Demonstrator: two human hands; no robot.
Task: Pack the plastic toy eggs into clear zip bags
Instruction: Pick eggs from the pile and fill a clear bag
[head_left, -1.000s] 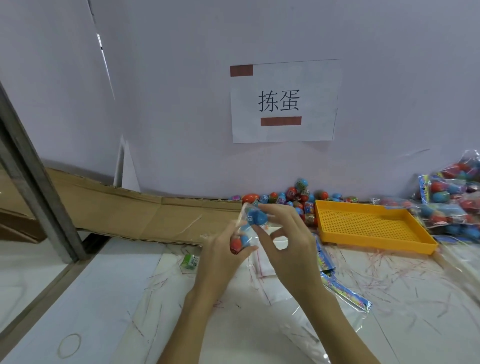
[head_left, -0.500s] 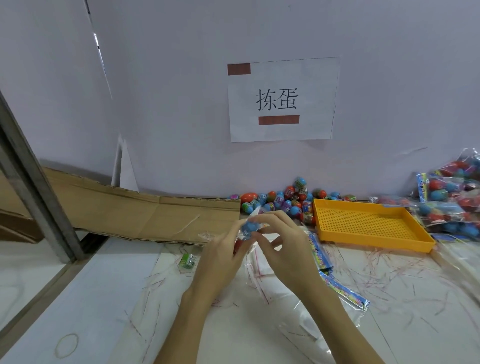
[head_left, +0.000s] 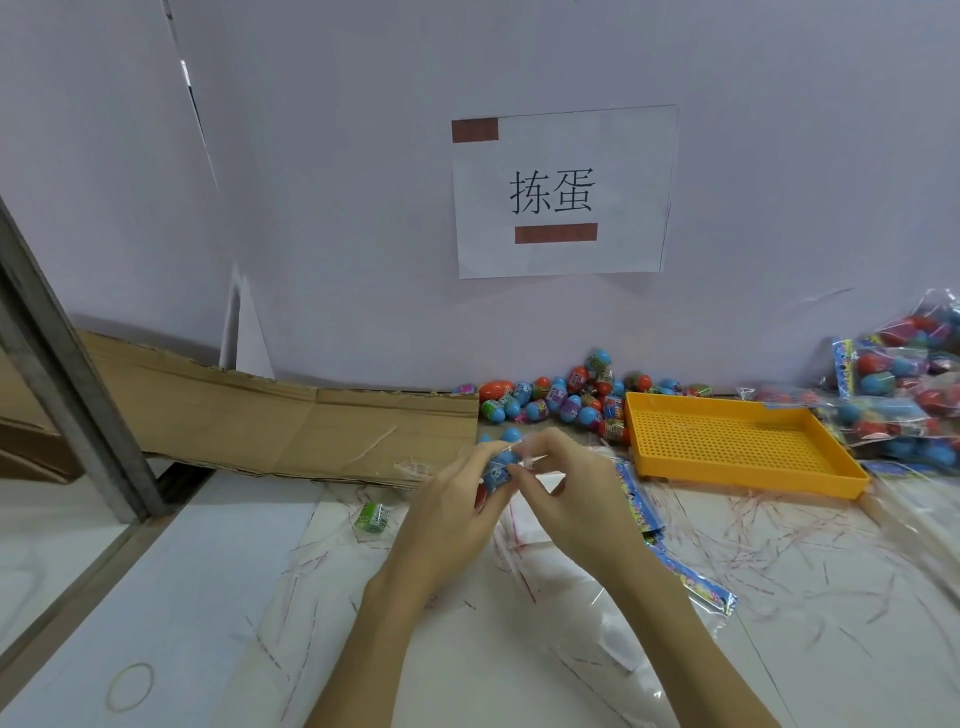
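Observation:
Both hands meet above the table's middle, holding a small clear zip bag (head_left: 500, 470) with blue and red toy eggs inside. My left hand (head_left: 447, 514) grips the bag from the left and below. My right hand (head_left: 563, 499) pinches the bag's top edge with thumb and forefinger. A pile of loose toy eggs (head_left: 563, 400) lies against the wall behind the hands. Most of the bag is hidden by my fingers.
An orange perforated tray (head_left: 737, 441) sits right of the pile. Filled bags of eggs (head_left: 904, 395) are heaped at the far right. Flat cardboard (head_left: 270, 421) lies at the left, empty clear bags (head_left: 587, 587) and blue header cards (head_left: 639, 506) under my arms, a green item (head_left: 375, 516) nearby.
The hands and bag have sunk a little toward the table. The right fingers have closed tighter on the bag's top edge.

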